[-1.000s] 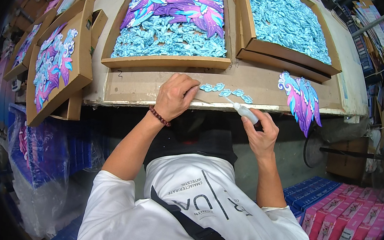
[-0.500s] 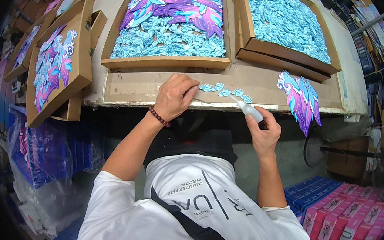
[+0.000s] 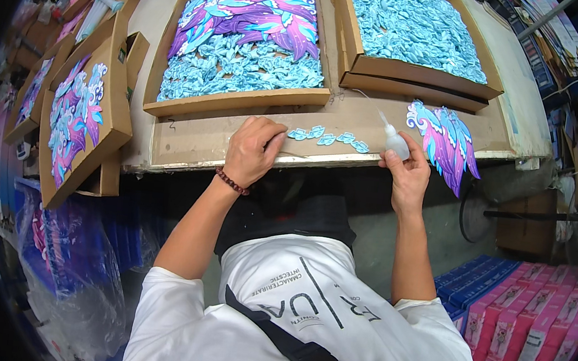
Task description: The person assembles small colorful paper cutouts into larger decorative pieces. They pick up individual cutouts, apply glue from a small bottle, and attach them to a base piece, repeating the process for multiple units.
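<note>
In my right hand (image 3: 410,168) is a small translucent squeeze bottle (image 3: 397,145), its thin nozzle tilted up and to the left, above the cardboard-covered table edge. My left hand (image 3: 254,147) rests at the same edge with fingers curled together; what they pinch, if anything, is hidden. Between the hands lies a wavy row of small light-blue bow-like pieces (image 3: 326,138), the leftmost close to my left fingertips. Right of the bottle, a purple and blue feather-shaped cutout (image 3: 447,151) overhangs the table's edge.
A cardboard tray (image 3: 241,103) of purple cutouts and light-blue pieces stands ahead; another box (image 3: 420,74) to its right is full of light-blue pieces. Tilted boxes (image 3: 117,109) with cutouts stand at left. Pink boxes (image 3: 527,325) are stacked at lower right.
My right hand has drawn the squeeze bottle right, away from the row of blue pieces, and its nozzle now points more upward. My left hand stays beside the row's left end.
</note>
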Action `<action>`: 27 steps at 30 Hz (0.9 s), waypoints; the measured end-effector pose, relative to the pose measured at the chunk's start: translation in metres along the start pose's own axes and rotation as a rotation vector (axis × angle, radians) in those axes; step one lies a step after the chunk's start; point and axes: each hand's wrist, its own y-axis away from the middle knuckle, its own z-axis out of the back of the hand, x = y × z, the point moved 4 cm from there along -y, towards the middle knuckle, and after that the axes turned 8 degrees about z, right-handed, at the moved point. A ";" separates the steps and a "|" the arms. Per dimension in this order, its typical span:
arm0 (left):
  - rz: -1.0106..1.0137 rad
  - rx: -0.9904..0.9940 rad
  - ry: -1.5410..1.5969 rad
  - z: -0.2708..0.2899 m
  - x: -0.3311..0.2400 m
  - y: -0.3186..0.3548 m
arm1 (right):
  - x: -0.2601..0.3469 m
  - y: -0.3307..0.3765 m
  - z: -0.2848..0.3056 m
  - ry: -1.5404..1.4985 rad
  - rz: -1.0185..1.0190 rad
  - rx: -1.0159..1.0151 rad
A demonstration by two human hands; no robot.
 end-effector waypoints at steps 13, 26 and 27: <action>0.005 -0.002 -0.019 0.000 -0.002 0.000 | -0.002 0.023 -0.003 0.214 0.077 0.038; -0.012 -0.013 -0.010 0.000 -0.002 0.000 | 0.013 0.026 -0.010 0.529 0.283 0.135; -0.010 -0.013 -0.010 0.000 -0.002 0.000 | 0.013 0.026 -0.010 0.539 0.285 0.135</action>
